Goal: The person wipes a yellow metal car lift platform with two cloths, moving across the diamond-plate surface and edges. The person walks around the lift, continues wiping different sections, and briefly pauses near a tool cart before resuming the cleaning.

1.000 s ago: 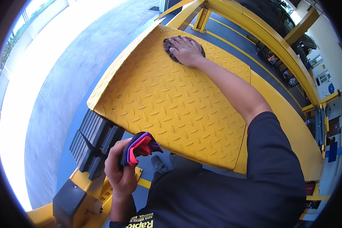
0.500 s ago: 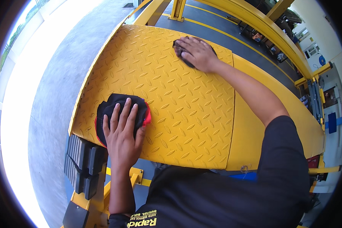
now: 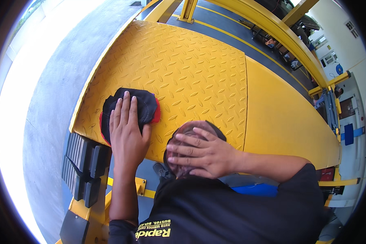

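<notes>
Yellow lines cross the dark workshop floor (image 3: pixel 224 24) beyond a yellow tread plate (image 3: pixel 207 89). The left hand (image 3: pixel 129 136) lies flat, fingers extended and unclenched, on a black cloth (image 3: pixel 146 101) with red edging, at the plate's near left part. The right hand (image 3: pixel 209 154), fingers spread and pointing left, covers a dark patterned cloth (image 3: pixel 187 132) at the near edge. Of the 2 cloths, the patterned one sits rightward and closer to the body; most tread lies ahead of both.

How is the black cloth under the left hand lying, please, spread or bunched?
Spread: the black cloth lies broad on the yellow plate, showing either side of the left hand.
</notes>
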Tool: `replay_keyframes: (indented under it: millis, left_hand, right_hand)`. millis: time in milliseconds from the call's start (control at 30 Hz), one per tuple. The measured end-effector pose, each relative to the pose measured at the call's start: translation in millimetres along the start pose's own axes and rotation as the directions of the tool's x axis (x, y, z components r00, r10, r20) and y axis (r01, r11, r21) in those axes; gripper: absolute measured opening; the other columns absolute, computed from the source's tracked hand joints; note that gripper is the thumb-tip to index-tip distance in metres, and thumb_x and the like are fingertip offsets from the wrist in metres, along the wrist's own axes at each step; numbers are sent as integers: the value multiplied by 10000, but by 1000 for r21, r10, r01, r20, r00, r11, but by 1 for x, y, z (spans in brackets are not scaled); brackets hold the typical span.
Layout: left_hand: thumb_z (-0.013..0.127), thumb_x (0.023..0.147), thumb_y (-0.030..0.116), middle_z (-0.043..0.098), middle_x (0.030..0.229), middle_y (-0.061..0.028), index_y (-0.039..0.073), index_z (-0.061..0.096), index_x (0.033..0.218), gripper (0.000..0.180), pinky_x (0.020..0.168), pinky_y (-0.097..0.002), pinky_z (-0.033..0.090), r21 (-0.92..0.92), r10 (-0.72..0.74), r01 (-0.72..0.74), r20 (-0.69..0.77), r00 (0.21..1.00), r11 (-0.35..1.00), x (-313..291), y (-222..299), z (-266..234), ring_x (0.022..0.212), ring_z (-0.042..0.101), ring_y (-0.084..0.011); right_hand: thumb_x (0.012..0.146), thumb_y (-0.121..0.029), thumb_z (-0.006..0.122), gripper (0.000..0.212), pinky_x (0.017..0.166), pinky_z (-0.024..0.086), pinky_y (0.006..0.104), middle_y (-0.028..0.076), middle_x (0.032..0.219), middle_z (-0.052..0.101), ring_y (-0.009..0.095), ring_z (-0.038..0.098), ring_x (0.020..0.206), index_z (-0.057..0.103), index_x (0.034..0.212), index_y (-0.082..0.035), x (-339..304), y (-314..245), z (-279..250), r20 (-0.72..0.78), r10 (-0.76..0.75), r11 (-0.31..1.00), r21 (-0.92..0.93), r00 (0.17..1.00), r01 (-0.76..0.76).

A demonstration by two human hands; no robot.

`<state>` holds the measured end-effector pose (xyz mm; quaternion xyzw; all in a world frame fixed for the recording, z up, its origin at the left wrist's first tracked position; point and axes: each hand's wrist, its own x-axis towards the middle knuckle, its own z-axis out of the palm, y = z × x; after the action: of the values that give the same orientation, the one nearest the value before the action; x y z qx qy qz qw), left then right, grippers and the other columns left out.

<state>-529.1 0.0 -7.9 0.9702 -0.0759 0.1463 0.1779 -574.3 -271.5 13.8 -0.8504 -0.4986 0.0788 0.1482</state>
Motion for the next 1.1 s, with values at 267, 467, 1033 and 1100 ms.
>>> replay_keyframes:
  millis: [267,467,1033,1100]
  left_hand:
    - [622,936,279,378,1701,-138,29,476,1574,700,1301,-477,211,55,56,-56,-9,998,997,-3,-8,6,1583,326,-318]
    - [521,1054,503,354,1713,-139,103,494,1584,664,1293,-576,103,46,-7,6,36,999,999,-3,-14,3,1603,276,-303]
    - [403,1073,268,307,1746,-81,100,480,1594,553,1286,-558,143,218,-60,37,98,993,975,-3,-2,3,1606,265,-311]
    - [399,1072,273,307,1746,-81,108,478,1598,556,1287,-557,143,213,-35,10,112,993,977,0,0,4,1606,265,-310]
  right_hand:
    - [1090,-518,402,637,1288,165,556,71,1725,345,300,270,1607,392,1647,-209,25,219,-41,-404,536,743,-191,741,-642]
    - [1038,-484,498,656,1276,183,584,92,1715,354,324,292,1594,442,1613,-173,63,73,2,-314,260,894,-280,913,-351]
    - [1057,-611,355,724,1307,121,527,36,1767,245,299,200,1629,315,1680,-243,28,296,-79,-314,702,655,-69,639,-753]
    - [1058,-611,343,737,1310,109,528,45,1773,225,305,190,1631,295,1687,-231,37,311,-88,-317,786,561,5,531,-828]
